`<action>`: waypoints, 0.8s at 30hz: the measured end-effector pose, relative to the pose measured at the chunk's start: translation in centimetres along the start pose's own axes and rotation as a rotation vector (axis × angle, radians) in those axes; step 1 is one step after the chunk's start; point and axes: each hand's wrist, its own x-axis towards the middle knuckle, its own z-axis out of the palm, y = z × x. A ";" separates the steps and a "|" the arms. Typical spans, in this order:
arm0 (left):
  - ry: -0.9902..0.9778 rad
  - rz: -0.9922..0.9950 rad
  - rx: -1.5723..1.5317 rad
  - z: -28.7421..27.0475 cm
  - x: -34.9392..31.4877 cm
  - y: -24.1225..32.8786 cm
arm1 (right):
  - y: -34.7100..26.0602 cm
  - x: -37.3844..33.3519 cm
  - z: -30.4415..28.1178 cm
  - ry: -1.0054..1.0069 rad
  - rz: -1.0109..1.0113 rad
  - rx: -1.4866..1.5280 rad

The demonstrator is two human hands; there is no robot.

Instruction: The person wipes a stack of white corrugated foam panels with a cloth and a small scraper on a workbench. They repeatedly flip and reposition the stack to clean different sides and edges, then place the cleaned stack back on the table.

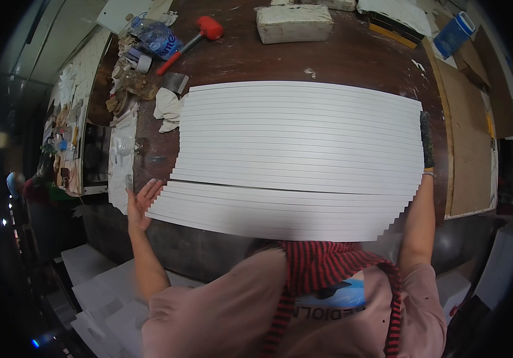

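Note:
A wide fan of white sheets or boards (pixel 298 137) lies in front of me, overlapped so their long edges form narrow rows. A dark gap splits off the nearer rows (pixel 256 209), whose right ends make small steps. At the left end of these nearer rows is my left hand (pixel 142 207), open, fingers apart, fingertips at their edge. My right hand (pixel 427 140), in what looks like a dark, rough glove, lies stretched along the right edge of the fan. Its separate fingers are not clearly seen.
The brown table (pixel 232 62) bears a red-headed mallet (pixel 210 28), a plastic bottle (pixel 155 37), crumpled white cloth (pixel 169 109) and a whitish wrapped block (pixel 294 24). A blue container (pixel 454 34) stands at the far right, beside brown board (pixel 468 149).

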 end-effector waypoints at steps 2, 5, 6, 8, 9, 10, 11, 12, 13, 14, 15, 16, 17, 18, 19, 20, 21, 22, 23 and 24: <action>-0.092 0.026 -0.155 0.3 0.5 -2.0 | -3.8 -4.0 3.2 -0.042 -0.206 -0.155; -0.139 0.061 -0.128 1.4 1.3 -3.2 | -8.3 -12.2 10.1 -0.343 -0.440 -0.244; -0.108 0.060 -0.201 2.0 1.4 -3.3 | -9.3 -14.1 11.8 -0.434 -0.489 -0.261; -0.034 0.068 -0.166 3.8 1.4 -3.5 | -10.4 -16.5 14.2 -0.553 -0.559 -0.282; -0.001 0.081 -0.182 4.8 1.3 -3.8 | -10.5 -16.9 14.5 -0.568 -0.577 -0.278; -0.037 0.097 -0.168 6.0 1.3 -4.2 | -10.2 -16.6 14.3 -0.567 -0.579 -0.271; 0.026 0.109 -0.182 7.3 1.1 -4.8 | -9.6 -15.6 13.5 -0.544 -0.568 -0.260; 0.045 0.129 -0.228 8.5 1.1 -5.4 | -8.7 -14.4 12.3 -0.507 -0.544 -0.250; 0.071 0.135 -0.235 9.8 0.9 -6.1 | -7.5 -12.6 10.7 -0.448 -0.506 -0.243; 0.123 0.158 -0.241 11.0 0.8 -6.7 | -6.1 -10.6 8.8 -0.376 -0.462 -0.244; 0.154 0.169 -0.202 12.1 0.6 -7.2 | -4.4 -8.2 6.6 -0.299 -0.403 -0.249; 0.183 0.130 -0.189 13.0 0.4 -7.3 | -2.6 -6.2 4.5 -0.233 -0.340 -0.260; 0.189 0.110 -0.151 13.7 0.4 -7.2 | -0.8 -4.4 2.5 -0.172 -0.278 -0.274; 0.137 0.091 -0.118 14.2 0.5 -6.9 | 0.9 -2.9 0.8 -0.131 -0.217 -0.285; -0.028 0.144 -0.160 14.3 0.8 -6.2 | 2.5 -1.7 -0.5 -0.115 -0.166 -0.283; 0.109 0.151 -0.047 14.5 1.4 -5.5 | 3.9 -0.8 -1.6 -0.112 -0.118 -0.269; 0.203 0.188 0.027 14.3 2.2 -4.5 | 4.9 -0.1 -2.2 -0.112 -0.080 -0.252; 0.310 0.219 0.102 14.3 3.2 -3.7 | 5.7 0.3 -2.6 -0.112 -0.055 -0.230; 0.239 0.242 0.080 14.2 4.5 -2.8 | 6.1 0.4 -2.7 -0.114 -0.040 -0.212; 0.183 0.251 0.058 14.2 5.8 -2.2 | 6.4 0.4 -2.6 -0.115 -0.031 -0.194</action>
